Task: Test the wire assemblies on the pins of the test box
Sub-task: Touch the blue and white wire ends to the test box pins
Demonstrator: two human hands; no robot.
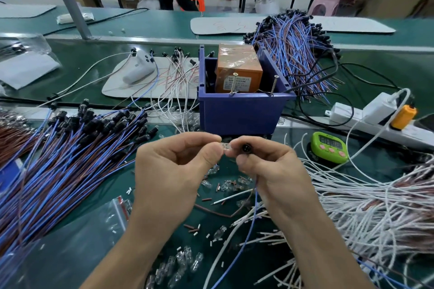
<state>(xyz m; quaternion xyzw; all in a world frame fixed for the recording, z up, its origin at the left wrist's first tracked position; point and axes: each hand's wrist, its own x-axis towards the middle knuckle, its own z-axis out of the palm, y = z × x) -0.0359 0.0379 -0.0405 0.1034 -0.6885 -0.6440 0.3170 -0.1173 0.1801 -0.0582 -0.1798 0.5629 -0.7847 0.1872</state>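
Pinching clear bulb (226, 148) in left hand (173, 164), black socket (245, 148) with dangling wire (254, 206) in right hand (265, 166). Best to line up straight, push gently. Test box (242, 112) with pins (232, 85): middle of bench (375, 70), just beyond both.

Nothing reads clearly. The orange box (238, 70) in the blue bin (242, 115), just beyond the right hand (270, 171), bears a pale label (237, 83) whose printed lines are too small to make out. The green timer (330, 148), to that hand's right, shows blurred dark digits. Red handwriting on the white mat (352, 27) far beyond is illegible.
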